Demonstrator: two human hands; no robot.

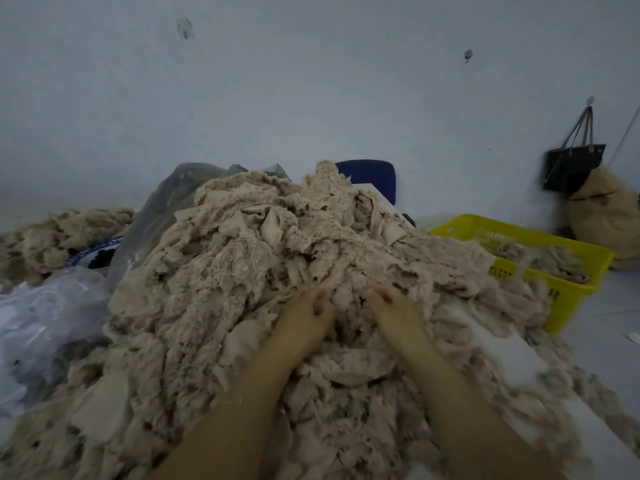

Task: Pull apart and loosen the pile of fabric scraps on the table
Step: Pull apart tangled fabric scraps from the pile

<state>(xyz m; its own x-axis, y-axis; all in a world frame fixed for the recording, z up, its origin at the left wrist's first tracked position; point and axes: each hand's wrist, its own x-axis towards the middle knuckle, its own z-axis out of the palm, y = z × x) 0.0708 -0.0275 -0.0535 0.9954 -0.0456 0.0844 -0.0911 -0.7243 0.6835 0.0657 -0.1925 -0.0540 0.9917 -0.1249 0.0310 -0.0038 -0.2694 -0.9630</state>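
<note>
scrap pile (242, 289) | left hand (306, 315), right hand (394, 311) clutch it | yellow basket (564, 301): scraps

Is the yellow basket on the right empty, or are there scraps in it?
Partly filled: beige scraps lie inside the yellow basket, below its rim.

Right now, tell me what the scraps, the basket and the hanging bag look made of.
The scraps: soft beige fabric, matte, some fuzzy like fleece, with frayed edges. The basket: yellow plastic, smooth, with moulded slots in its walls. The bag: black, slight sheen, perhaps faux leather; too far to tell.
</note>
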